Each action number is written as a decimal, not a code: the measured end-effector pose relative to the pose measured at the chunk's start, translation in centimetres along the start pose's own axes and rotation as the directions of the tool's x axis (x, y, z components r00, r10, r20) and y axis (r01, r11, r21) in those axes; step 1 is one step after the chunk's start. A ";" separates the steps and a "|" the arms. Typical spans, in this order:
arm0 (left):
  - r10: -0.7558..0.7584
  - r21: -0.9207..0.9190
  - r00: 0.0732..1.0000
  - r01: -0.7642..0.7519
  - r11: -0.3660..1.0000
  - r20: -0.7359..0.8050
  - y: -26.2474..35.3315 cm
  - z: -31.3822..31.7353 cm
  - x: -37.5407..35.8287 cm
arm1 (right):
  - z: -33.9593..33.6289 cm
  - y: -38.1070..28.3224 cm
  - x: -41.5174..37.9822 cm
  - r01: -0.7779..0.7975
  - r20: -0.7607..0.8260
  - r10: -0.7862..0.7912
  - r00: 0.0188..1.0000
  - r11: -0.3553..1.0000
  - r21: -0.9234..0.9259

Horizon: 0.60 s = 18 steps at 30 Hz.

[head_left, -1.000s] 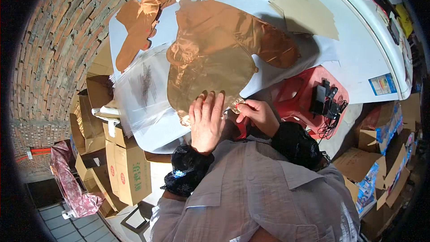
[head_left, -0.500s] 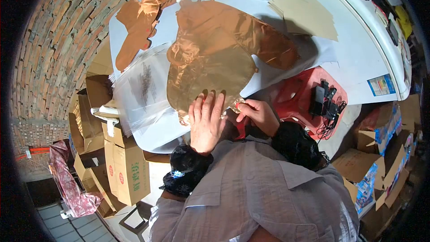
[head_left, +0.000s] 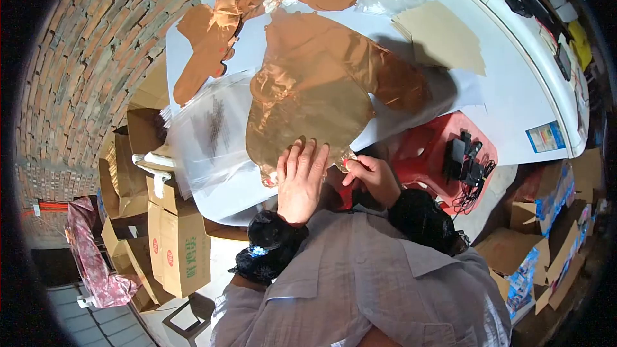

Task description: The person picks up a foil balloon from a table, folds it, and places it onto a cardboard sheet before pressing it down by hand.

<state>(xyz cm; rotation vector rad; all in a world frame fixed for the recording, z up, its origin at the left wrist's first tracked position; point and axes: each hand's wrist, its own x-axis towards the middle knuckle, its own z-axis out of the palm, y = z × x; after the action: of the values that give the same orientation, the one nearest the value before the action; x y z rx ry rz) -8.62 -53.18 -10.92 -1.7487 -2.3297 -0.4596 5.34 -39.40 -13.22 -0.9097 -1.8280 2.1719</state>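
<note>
A large flat, copper-coloured foil balloon [head_left: 308,112] lies uninflated on the white table, its near edge in front of my body. My left hand [head_left: 301,183] rests flat on that near edge, fingers stretched out and pointing away from me. With thumb and forefinger, my right hand [head_left: 375,180] pinches a small crinkled corner of the balloon, where a bit of red shows. More copper foil balloons [head_left: 204,51] lie at the table's far left.
Clear plastic bags [head_left: 215,125] lie left of the balloon. Tan sheets [head_left: 443,35] are stacked at the far right of the white table [head_left: 508,109]. A red stool [head_left: 418,157] carries black adapters and cables [head_left: 466,160]. Cardboard boxes [head_left: 180,250] stand on both sides.
The view has tilted slightly, so the table and balloon appear a little lower and farther right. Both hands keep nearly the same places on the balloon's near edge.
</note>
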 end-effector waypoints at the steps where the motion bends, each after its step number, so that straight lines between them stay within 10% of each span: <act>1: -0.006 -0.015 1.000 0.006 1.000 -0.002 0.0 0.0 0.0 | 0.1 -0.1 0.0 -0.004 -0.001 0.004 1.000 1.000 0.007; 18: -0.002 -0.048 0.999 0.004 0.999 0.037 0.0 -0.2 0.1 | 0.2 0.7 -0.3 -0.012 -0.001 0.012 1.000 0.999 0.042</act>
<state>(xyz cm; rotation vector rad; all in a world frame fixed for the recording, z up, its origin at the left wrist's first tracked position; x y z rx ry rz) -8.67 -53.18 -10.74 -1.7907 -2.3655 -0.4923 5.65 -39.85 -13.79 -0.9154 -1.7742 2.2067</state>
